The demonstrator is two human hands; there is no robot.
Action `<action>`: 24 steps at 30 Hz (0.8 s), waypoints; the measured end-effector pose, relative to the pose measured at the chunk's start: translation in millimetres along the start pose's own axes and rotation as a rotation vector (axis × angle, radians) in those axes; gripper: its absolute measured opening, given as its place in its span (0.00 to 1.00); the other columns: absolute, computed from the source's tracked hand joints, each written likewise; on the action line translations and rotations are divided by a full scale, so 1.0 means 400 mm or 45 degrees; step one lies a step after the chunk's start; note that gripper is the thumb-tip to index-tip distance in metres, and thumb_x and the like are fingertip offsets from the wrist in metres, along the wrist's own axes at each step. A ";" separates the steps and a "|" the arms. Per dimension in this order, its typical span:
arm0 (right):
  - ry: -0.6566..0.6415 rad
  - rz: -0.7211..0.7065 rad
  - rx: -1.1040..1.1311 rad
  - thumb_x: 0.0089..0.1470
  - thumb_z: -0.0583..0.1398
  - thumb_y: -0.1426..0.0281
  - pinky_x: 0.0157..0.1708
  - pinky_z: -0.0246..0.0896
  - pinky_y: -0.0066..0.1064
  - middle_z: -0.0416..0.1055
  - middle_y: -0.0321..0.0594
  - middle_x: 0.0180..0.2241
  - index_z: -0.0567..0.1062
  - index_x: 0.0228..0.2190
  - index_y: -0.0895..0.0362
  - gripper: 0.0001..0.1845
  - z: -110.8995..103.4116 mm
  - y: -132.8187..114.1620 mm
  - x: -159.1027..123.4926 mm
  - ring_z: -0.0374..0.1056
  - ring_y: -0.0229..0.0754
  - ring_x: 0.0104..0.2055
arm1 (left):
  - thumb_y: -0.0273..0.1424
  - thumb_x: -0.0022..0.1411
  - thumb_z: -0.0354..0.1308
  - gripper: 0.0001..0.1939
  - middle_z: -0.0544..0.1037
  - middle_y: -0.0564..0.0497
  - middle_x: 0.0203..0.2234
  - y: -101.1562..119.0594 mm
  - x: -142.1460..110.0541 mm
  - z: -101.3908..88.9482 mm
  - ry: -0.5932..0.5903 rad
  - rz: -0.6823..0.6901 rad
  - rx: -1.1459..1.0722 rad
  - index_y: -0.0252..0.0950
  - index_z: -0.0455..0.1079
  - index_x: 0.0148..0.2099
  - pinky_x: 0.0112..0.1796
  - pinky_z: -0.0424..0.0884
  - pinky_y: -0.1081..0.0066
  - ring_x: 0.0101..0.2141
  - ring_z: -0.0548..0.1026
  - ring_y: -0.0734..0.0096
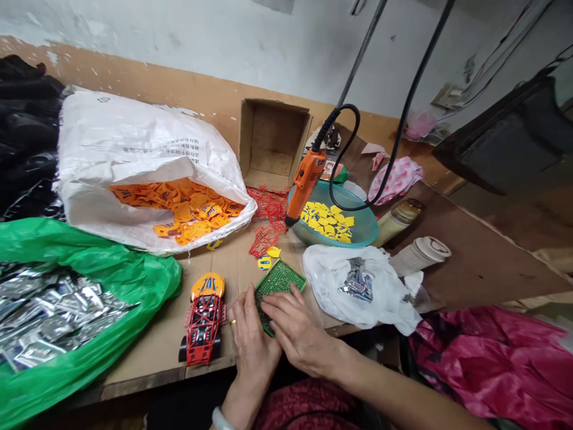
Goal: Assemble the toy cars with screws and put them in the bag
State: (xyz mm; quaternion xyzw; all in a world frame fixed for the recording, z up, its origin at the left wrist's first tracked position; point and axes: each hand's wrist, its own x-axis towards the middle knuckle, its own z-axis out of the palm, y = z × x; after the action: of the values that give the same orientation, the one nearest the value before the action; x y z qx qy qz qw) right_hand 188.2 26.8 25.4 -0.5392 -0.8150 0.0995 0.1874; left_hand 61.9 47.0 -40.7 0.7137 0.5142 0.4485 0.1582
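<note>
A small green tray (283, 276) with a perforated plate and many tiny dark metal pieces lies at the table's front edge. My left hand (251, 337) grips its left side, a ring on one finger. My right hand (301, 329) rests over the tray's near part with fingers stretched out, touching the small pieces. Left of my hands stands a toy car (203, 325) with a red cage frame and an orange front panel. Just beyond the tray lie yellow panels (265, 263) and a red lattice frame (263, 240).
An orange electric screwdriver (307, 184) hangs over the table. A white sack (147, 134) holds orange panels; a green bag (152, 298) holds silvery parts. A teal bowl (369, 227) contains yellow pieces. A white bag (326, 286), lidded cup (418, 255) and cardboard box (273, 140) stand around.
</note>
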 end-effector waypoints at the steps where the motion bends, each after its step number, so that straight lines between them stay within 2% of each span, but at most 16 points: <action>1: 0.017 0.000 0.011 0.65 0.50 0.77 0.68 0.44 0.62 0.71 0.52 0.59 0.68 0.59 0.60 0.23 -0.001 0.002 0.001 0.63 0.51 0.62 | 0.28 0.63 0.56 0.36 0.68 0.35 0.52 0.000 0.001 0.000 -0.001 0.007 -0.006 0.31 0.51 0.70 0.54 0.68 0.46 0.54 0.69 0.45; 4: 0.047 0.104 -0.079 0.66 0.51 0.74 0.67 0.46 0.64 0.66 0.57 0.63 0.67 0.61 0.63 0.24 0.000 0.014 0.007 0.58 0.55 0.66 | 0.32 0.61 0.60 0.39 0.68 0.34 0.53 -0.001 0.001 -0.001 0.007 0.031 -0.001 0.29 0.52 0.70 0.53 0.69 0.46 0.54 0.69 0.43; 6: -0.036 0.108 -0.119 0.66 0.53 0.70 0.67 0.45 0.66 0.61 0.58 0.66 0.66 0.62 0.63 0.25 0.001 0.013 0.006 0.52 0.58 0.70 | 0.27 0.61 0.57 0.36 0.69 0.34 0.53 -0.004 -0.001 -0.002 -0.002 0.014 0.008 0.30 0.52 0.70 0.53 0.69 0.46 0.55 0.69 0.44; 8: -0.148 0.027 -0.080 0.66 0.55 0.66 0.68 0.41 0.65 0.60 0.56 0.67 0.66 0.62 0.62 0.26 -0.001 0.005 -0.004 0.49 0.58 0.72 | 0.22 0.61 0.53 0.36 0.69 0.35 0.53 -0.007 -0.004 -0.004 -0.037 -0.005 0.013 0.32 0.51 0.70 0.54 0.68 0.45 0.55 0.69 0.45; 11: -0.169 -0.040 0.026 0.68 0.53 0.67 0.70 0.36 0.62 0.67 0.52 0.63 0.69 0.59 0.60 0.22 -0.011 0.001 -0.018 0.56 0.52 0.69 | 0.23 0.62 0.53 0.35 0.70 0.36 0.53 -0.006 -0.005 -0.007 -0.063 -0.002 0.012 0.32 0.51 0.70 0.55 0.67 0.44 0.55 0.69 0.45; 13: -0.084 0.026 0.034 0.69 0.51 0.69 0.70 0.37 0.62 0.69 0.53 0.61 0.70 0.59 0.61 0.21 -0.014 0.006 -0.020 0.59 0.52 0.67 | 0.28 0.62 0.57 0.36 0.69 0.35 0.53 -0.004 -0.005 -0.008 -0.044 0.007 -0.002 0.30 0.51 0.70 0.54 0.68 0.44 0.55 0.69 0.43; 15: -0.027 0.109 -0.008 0.68 0.51 0.69 0.69 0.40 0.64 0.67 0.56 0.63 0.69 0.59 0.62 0.22 -0.012 0.008 -0.023 0.57 0.55 0.68 | 0.32 0.60 0.61 0.40 0.68 0.35 0.53 -0.002 -0.004 -0.008 -0.029 0.017 -0.013 0.31 0.51 0.70 0.54 0.67 0.42 0.54 0.69 0.42; 17: -0.064 0.108 -0.028 0.68 0.53 0.67 0.68 0.41 0.65 0.63 0.57 0.65 0.68 0.60 0.62 0.23 -0.008 0.001 -0.031 0.53 0.58 0.70 | 0.29 0.61 0.59 0.39 0.68 0.36 0.53 -0.004 -0.005 -0.008 -0.044 0.006 -0.007 0.32 0.50 0.71 0.56 0.66 0.41 0.55 0.69 0.43; 19: -0.131 0.014 0.028 0.68 0.53 0.67 0.69 0.40 0.63 0.66 0.54 0.63 0.69 0.59 0.60 0.21 -0.009 -0.011 -0.046 0.55 0.56 0.69 | 0.24 0.63 0.53 0.36 0.69 0.37 0.52 -0.007 -0.006 -0.008 -0.067 -0.018 0.007 0.34 0.50 0.71 0.57 0.64 0.41 0.55 0.70 0.45; 21: -0.139 -0.073 0.107 0.68 0.53 0.69 0.69 0.39 0.59 0.72 0.50 0.58 0.70 0.57 0.58 0.19 -0.022 -0.013 -0.061 0.62 0.51 0.64 | 0.24 0.64 0.51 0.34 0.70 0.36 0.52 -0.010 -0.006 -0.007 -0.066 -0.009 0.008 0.33 0.50 0.71 0.56 0.65 0.42 0.55 0.69 0.45; 24: -0.005 -0.048 0.094 0.66 0.51 0.76 0.66 0.48 0.53 0.75 0.48 0.50 0.71 0.53 0.58 0.17 -0.059 0.022 -0.060 0.68 0.47 0.54 | 0.30 0.60 0.60 0.39 0.69 0.35 0.52 -0.008 -0.003 -0.007 -0.032 0.030 0.010 0.30 0.51 0.70 0.54 0.67 0.43 0.54 0.68 0.42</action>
State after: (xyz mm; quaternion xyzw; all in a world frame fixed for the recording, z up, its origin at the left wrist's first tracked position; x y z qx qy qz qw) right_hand 213.9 7.3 38.9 -0.5162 -0.8212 0.1271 0.2074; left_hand 57.7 46.7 -41.9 0.7260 0.5055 0.4393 0.1564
